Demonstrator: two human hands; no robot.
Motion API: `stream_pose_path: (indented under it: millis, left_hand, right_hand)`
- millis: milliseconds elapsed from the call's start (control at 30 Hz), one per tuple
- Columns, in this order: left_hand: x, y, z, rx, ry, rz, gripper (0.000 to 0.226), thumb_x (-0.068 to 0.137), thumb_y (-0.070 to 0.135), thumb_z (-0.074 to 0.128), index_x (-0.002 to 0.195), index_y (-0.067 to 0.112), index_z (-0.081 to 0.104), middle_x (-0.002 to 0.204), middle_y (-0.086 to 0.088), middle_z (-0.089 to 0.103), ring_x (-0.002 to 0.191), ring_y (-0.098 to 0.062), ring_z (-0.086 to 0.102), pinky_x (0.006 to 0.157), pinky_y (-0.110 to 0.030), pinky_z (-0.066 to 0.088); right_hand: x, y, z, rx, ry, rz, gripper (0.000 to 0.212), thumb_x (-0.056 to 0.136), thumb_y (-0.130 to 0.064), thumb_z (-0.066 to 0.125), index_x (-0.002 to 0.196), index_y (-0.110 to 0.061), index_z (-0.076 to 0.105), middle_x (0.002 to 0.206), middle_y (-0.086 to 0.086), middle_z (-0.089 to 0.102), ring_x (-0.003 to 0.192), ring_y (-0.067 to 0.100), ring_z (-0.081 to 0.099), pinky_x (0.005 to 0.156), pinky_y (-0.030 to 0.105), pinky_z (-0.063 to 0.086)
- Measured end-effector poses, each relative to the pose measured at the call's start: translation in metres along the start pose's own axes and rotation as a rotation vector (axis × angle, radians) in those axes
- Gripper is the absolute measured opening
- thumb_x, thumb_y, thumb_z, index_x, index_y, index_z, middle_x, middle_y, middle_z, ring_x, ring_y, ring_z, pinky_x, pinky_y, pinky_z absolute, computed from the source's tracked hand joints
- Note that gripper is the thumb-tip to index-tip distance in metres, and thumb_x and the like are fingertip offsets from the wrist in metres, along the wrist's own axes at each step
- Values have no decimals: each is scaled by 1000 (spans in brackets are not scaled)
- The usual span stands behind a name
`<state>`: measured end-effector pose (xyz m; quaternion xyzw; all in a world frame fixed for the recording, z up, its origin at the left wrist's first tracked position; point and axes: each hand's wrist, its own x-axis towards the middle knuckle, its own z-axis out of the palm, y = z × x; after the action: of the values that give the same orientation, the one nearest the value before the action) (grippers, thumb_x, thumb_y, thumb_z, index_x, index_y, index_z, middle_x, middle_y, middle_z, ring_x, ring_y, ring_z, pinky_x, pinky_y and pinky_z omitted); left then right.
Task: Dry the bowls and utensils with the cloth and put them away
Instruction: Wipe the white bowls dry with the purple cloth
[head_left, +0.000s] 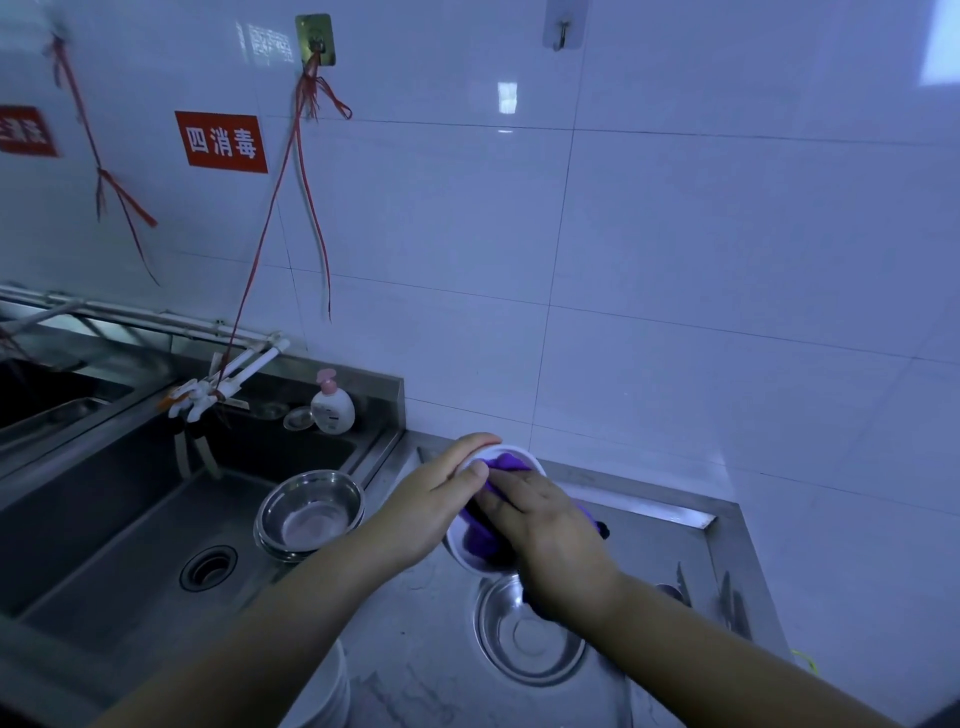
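My left hand (431, 504) grips a small white bowl (511, 453) by its rim, held tilted above the steel counter. Inside the bowl lies a purple cloth (480, 538), and my right hand (550, 535) presses it against the bowl's inner side with fingers laid flat. Below my right wrist a steel bowl (524, 639) sits upright on the counter. A stack of steel bowls (309, 514) rests at the sink's right edge. Utensils (732, 605) lie at the counter's right end, partly hidden by my forearm.
A deep steel sink (130, 540) with a drain fills the left. A white tap (228, 379) and a soap pump bottle (332, 402) stand at its back. A stack of white plates (332, 691) shows under my left forearm. Tiled wall behind.
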<state>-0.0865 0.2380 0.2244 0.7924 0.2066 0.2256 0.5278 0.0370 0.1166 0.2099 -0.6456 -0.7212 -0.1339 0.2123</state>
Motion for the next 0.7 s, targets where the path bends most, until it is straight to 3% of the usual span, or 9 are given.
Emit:
stream_pose_path:
  millis: [67, 167, 267, 400, 500, 567, 700]
  left_hand:
    - [1, -2, 1, -43, 22, 0, 32, 90, 43, 44, 120, 42, 55, 121, 13, 62, 115, -4, 55, 100, -28, 43]
    - [0, -5, -1, -81, 55, 0, 26, 99, 27, 44, 119, 35, 57, 121, 9, 62, 112, -4, 56, 98, -26, 43]
    - [-4, -6, -3, -89, 78, 2, 30, 90, 35, 45, 117, 35, 59, 122, 9, 61, 112, -5, 55, 98, -25, 41]
    - [-8, -8, -5, -74, 15, -12, 31, 84, 41, 44, 111, 44, 60, 113, 18, 65, 105, 3, 58, 88, -14, 45]
    - [-7, -5, -9, -56, -59, -28, 29, 87, 42, 44, 109, 48, 62, 112, 22, 65, 104, 5, 59, 78, -5, 44]
    - [-4, 0, -12, -65, -138, -43, 28, 89, 38, 45, 108, 46, 64, 113, 19, 66, 106, 4, 59, 79, -4, 43]
    - [2, 4, -17, -10, -232, -84, 30, 88, 33, 46, 110, 36, 67, 113, 9, 69, 110, -6, 61, 94, -25, 44]
  right_hand:
    - [5, -10, -2, 56, -46, 28, 76, 64, 5, 70, 136, -10, 52, 134, 10, 55, 120, 31, 53, 101, 36, 44]
    - [8, -17, -6, 13, -58, -74, 63, 60, 5, 74, 120, -11, 66, 123, 8, 63, 112, 29, 60, 94, 34, 49]
    - [-1, -15, -4, -37, -107, -183, 52, 57, -1, 78, 106, -17, 73, 107, 2, 70, 99, 24, 66, 81, 30, 55]
    - [-16, 6, 0, -111, -145, -308, 45, 61, -12, 79, 103, -25, 73, 107, -7, 68, 99, 16, 64, 86, 24, 51]
    - [-15, 23, 1, -254, -94, -420, 40, 75, -16, 76, 113, -24, 69, 117, 0, 67, 110, 19, 61, 96, 31, 48]
    - [-12, 30, 1, -351, -60, -462, 42, 83, -19, 71, 125, -20, 63, 128, 5, 62, 118, 22, 58, 102, 35, 45]
    - [-10, 26, 2, -480, -68, -452, 53, 84, -23, 67, 135, -17, 53, 139, 5, 53, 128, 19, 50, 110, 34, 36]
